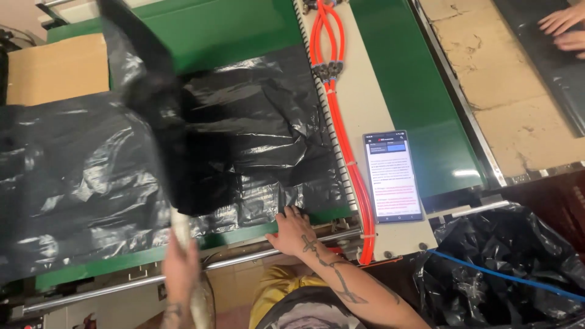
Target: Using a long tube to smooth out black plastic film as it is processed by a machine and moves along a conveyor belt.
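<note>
Two hands at work on black plastic sheet (244, 122), glossy, crumpled, spread over green conveyor belt (231, 30). Left hand (181, 265) motion-blurred, fist closed round pale strip, lifted black plastic smeared above it; details unreadable. Right hand (294, 228) flat, fingers spread, pressing sheet's near edge. Sheet's left side cut off by frame. Phone (393, 176) beside orange cables (347, 140).

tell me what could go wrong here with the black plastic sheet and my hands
The right hand presses the black plastic sheet at the green belt's edge, close to the toothed strip; fingers might get nipped there. The left hand swings a blurred dark piece, which could snag the orange cables or knock the phone.
</note>
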